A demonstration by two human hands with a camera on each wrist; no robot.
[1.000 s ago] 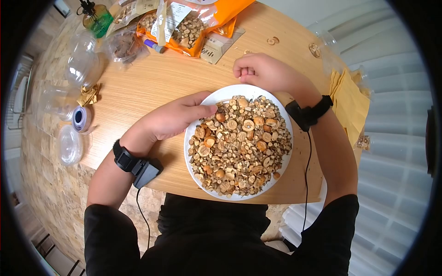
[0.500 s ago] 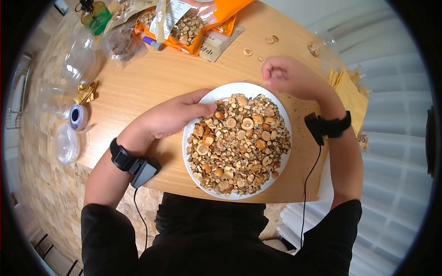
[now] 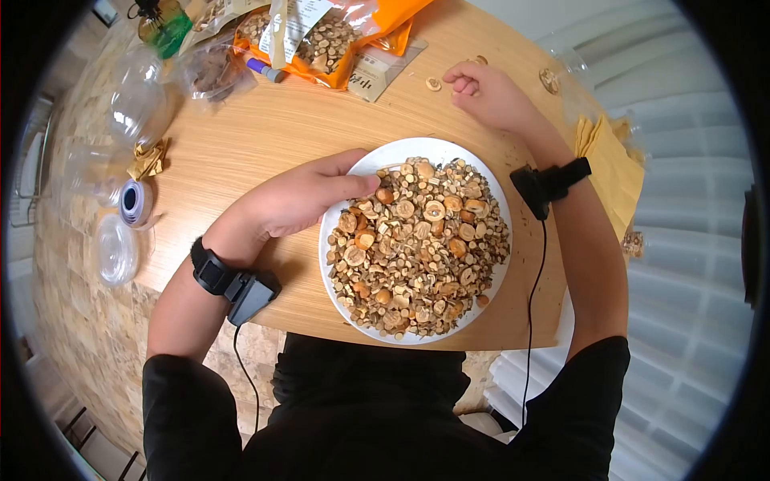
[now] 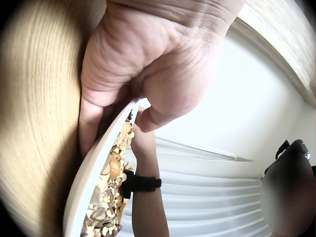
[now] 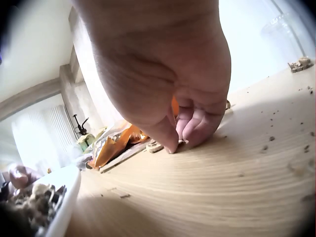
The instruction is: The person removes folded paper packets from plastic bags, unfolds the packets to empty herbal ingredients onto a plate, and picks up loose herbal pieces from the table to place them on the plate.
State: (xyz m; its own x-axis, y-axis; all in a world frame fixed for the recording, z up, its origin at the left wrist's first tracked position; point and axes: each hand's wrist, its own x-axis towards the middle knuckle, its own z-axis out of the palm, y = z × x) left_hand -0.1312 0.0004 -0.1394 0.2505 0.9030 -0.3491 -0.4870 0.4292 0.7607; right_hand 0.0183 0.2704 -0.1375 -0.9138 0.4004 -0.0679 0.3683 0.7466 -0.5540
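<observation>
A white plate (image 3: 331,303) heaped with dried slices and small brown caps (image 3: 417,248) lies near the table's front edge. My left hand (image 3: 309,192) grips its upper left rim, thumb on top and fingers underneath; the left wrist view shows the hand (image 4: 148,64) around the rim (image 4: 81,182). Beyond the plate, my right hand (image 3: 496,98) is down at the tabletop. In the right wrist view the thumb and fingers of this hand (image 5: 168,84) come together at a tiny piece (image 5: 183,142), mostly hidden. A loose round slice (image 3: 434,83) lies beside the fingertips.
An orange-trimmed bag (image 3: 329,44) of slices, a flat packet (image 3: 383,68) and a purple-capped marker (image 3: 265,70) are at the back. Clear containers (image 3: 118,248) and a tape roll (image 3: 135,202) line the left edge. Yellow cloth or paper (image 3: 613,172) is at the right.
My right hand moved right, away from the plate, then forward and down onto the loose pieces, covering a small one that was visible. The left hand keeps its grip on the rim.
</observation>
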